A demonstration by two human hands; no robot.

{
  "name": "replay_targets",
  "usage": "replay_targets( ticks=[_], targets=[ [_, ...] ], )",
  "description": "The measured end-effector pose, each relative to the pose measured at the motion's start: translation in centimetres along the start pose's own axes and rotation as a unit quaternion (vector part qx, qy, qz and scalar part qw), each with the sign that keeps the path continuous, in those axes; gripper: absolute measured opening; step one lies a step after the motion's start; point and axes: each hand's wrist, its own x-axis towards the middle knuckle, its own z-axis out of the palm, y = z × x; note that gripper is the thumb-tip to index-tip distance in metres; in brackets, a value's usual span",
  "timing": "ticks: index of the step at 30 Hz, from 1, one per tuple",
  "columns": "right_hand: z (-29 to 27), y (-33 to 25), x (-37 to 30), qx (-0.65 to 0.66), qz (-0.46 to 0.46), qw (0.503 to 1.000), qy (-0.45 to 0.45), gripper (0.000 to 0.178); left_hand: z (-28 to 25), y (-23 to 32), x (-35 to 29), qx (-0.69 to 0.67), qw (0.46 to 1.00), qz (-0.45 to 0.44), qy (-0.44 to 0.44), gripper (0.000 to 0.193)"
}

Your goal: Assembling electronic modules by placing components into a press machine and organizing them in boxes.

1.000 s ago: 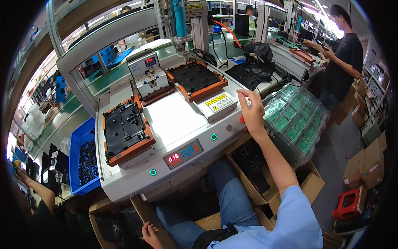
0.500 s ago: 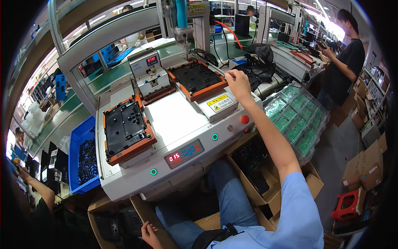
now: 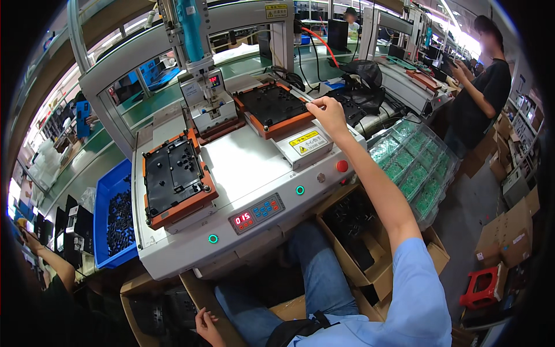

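My right hand [image 3: 329,114] is closed in a pinch at the right corner of the right orange fixture [image 3: 280,130]. Whatever its fingertips hold, if anything, is too small to make out. A black plastic panel [image 3: 272,106] lies in that fixture. Low in front of me, my left hand [image 3: 209,327] rests beside a cardboard box, fingers loosely apart and nothing in them. The left orange fixture [image 3: 184,209] bears another black panel [image 3: 167,176] with several small black parts on it. Between the fixtures, the blue-bodied screwdriver head [image 3: 191,32] of the machine stands over a silver screw feeder [image 3: 209,107].
A blue bin [image 3: 103,222] of small black parts stands left of the white machine [image 3: 248,179]. To the right are a red button [image 3: 341,166] and clear trays of green circuit boards [image 3: 413,165]. An open carton [image 3: 376,272] stands below; a person [image 3: 480,87] stands far right.
The screwdriver head has travelled left, from beside the right fixture to over the feeder. My right hand has shifted slightly left and down at the fixture's corner. My left hand stays nearly still.
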Motion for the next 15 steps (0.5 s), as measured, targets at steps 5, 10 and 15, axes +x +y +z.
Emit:
replay_targets(
  ticks=[5,10,15],
  targets=[
    [-0.1,-0.1,0.0,0.065,-0.112,0.992,-0.013,0.016,-0.5,-0.9,0.0,-0.019,1.000,0.002,0.002,0.024],
    [-1.5,-0.3,1.1,0.044,-0.192,0.978,-0.073,0.012,-0.8,-2.2,0.6,0.014,1.000,0.011,0.000,0.025],
    [-3.0,-0.3,-0.8,0.003,-0.151,0.988,-0.028,0.027,0.4,-1.3,0.3,0.015,0.999,0.032,0.019,0.021]
  ],
)
